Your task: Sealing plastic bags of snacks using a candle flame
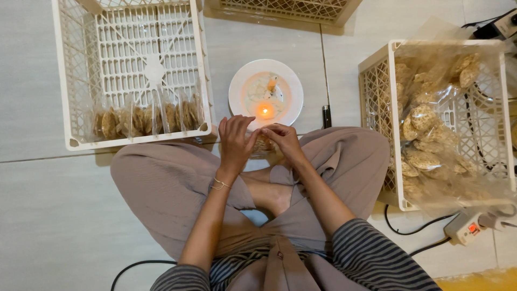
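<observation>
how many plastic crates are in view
3. One left crate by the left hand, with a row of packets; one right crate full of bagged crackers; a third crate cut off at the top edge.

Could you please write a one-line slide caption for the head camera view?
Seated cross-legged, left hand and right hand hold a small cracker bag beside a lit candle, between two crates.

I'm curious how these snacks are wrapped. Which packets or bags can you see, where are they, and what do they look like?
Small packet: between both hands, clear plastic, brown contents.
Row of packets: upright along the near wall of the left crate, clear, holding round brown crackers.
Big bag: lining the right crate, loose clear plastic, full of pale brown crackers.
</observation>
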